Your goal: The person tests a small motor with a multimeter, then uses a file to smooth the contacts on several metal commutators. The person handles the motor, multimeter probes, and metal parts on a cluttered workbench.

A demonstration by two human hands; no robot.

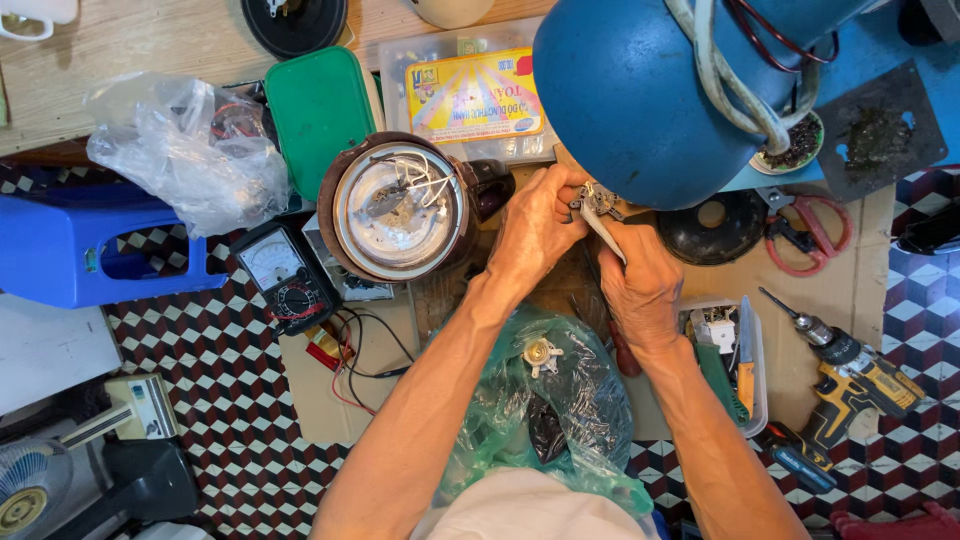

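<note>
Centre of frame, just under the big blue tank (640, 95): both hands meet on a small metal part (598, 200). Left hand (535, 235) pinches the part with fingers closed on it. Right hand (640, 285) grips a white-handled tool (605, 235), tip at the part. Left of them, an opened round appliance base (398, 208) with loose wires. Meter (278, 275) lower left; cordless drill (850, 365) right.

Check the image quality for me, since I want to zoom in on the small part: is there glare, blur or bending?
Head view: even, soft light; mild glare on the metal plate and clear bag; the small part between left hand and right hand is fairly sharp; the edges bend slightly.
</note>
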